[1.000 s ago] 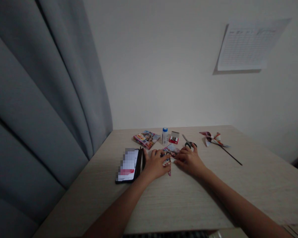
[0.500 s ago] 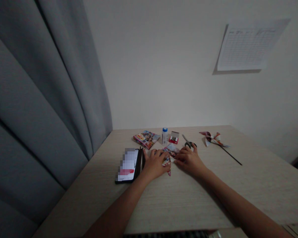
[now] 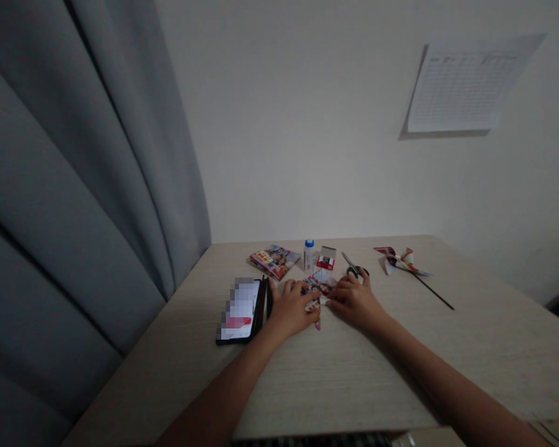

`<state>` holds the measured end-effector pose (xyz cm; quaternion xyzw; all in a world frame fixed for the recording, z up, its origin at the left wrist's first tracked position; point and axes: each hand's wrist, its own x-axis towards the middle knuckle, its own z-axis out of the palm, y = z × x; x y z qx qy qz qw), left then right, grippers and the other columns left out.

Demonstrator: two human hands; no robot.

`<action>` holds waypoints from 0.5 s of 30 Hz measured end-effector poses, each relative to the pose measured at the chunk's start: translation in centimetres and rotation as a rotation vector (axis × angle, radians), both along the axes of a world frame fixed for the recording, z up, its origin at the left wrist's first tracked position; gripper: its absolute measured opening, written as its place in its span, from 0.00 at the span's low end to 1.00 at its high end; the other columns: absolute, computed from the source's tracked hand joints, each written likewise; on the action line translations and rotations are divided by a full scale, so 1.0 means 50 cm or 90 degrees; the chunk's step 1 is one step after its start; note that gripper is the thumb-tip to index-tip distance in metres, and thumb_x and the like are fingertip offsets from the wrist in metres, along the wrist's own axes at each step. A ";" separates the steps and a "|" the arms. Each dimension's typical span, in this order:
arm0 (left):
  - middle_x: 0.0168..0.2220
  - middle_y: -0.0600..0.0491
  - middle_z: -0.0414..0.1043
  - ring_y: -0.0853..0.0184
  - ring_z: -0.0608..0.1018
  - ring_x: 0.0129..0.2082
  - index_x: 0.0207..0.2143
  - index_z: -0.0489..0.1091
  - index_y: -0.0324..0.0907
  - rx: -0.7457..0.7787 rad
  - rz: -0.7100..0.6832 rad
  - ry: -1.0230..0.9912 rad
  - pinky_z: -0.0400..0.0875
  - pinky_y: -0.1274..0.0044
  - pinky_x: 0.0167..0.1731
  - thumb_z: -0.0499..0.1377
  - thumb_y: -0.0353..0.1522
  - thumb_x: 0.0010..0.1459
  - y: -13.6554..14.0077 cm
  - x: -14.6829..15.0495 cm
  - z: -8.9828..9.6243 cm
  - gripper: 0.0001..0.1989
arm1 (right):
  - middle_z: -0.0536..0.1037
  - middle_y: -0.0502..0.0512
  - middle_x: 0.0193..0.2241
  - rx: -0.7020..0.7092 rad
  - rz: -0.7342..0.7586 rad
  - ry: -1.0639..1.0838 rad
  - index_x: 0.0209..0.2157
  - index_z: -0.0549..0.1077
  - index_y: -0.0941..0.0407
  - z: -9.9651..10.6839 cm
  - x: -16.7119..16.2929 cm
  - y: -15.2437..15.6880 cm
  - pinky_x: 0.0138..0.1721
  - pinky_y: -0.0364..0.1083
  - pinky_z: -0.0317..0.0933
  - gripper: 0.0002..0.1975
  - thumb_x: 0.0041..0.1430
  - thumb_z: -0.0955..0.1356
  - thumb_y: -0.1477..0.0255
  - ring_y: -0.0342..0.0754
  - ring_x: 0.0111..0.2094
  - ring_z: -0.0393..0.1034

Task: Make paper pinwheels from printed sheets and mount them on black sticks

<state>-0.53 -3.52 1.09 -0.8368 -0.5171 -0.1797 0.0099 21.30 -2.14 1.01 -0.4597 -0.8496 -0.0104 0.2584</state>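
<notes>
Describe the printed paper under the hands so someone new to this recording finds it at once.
On the pale table, go to the middle, where the left hand and right hand nearly meet. The colourful printed paper lies there, in front of the blue-capped bottle. Unlike the printed stack behind it at left or the pinwheel on the right, it has both hands on it.

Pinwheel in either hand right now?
No, the pinwheel lies apart on the table, while the left hand and right hand are at the printed paper.
</notes>
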 end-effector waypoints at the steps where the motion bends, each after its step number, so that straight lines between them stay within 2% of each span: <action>1: 0.53 0.52 0.68 0.51 0.63 0.56 0.53 0.71 0.63 -0.002 0.001 0.001 0.26 0.39 0.59 0.61 0.43 0.58 0.000 0.000 0.000 0.19 | 0.82 0.51 0.36 -0.001 0.000 -0.004 0.38 0.80 0.46 0.000 0.000 0.000 0.62 0.67 0.28 0.09 0.62 0.68 0.60 0.53 0.46 0.68; 6: 0.54 0.53 0.68 0.52 0.63 0.57 0.55 0.69 0.62 -0.020 0.003 -0.003 0.25 0.41 0.59 0.61 0.45 0.58 0.002 -0.002 0.001 0.21 | 0.81 0.50 0.36 -0.005 0.001 -0.007 0.38 0.80 0.46 0.001 0.001 0.000 0.62 0.66 0.28 0.08 0.62 0.68 0.60 0.53 0.46 0.68; 11: 0.55 0.51 0.68 0.51 0.63 0.57 0.59 0.66 0.59 -0.035 0.010 -0.008 0.24 0.41 0.59 0.61 0.46 0.57 0.005 -0.003 0.002 0.26 | 0.81 0.50 0.35 -0.005 0.008 -0.002 0.37 0.80 0.46 0.003 0.001 -0.001 0.62 0.65 0.29 0.09 0.63 0.68 0.60 0.52 0.46 0.68; 15: 0.54 0.52 0.67 0.51 0.63 0.57 0.58 0.66 0.62 -0.017 0.001 -0.001 0.26 0.41 0.60 0.59 0.45 0.59 0.002 -0.003 0.002 0.24 | 0.81 0.50 0.35 -0.008 0.006 -0.008 0.37 0.79 0.46 0.007 0.000 -0.003 0.63 0.66 0.28 0.08 0.63 0.68 0.61 0.53 0.46 0.68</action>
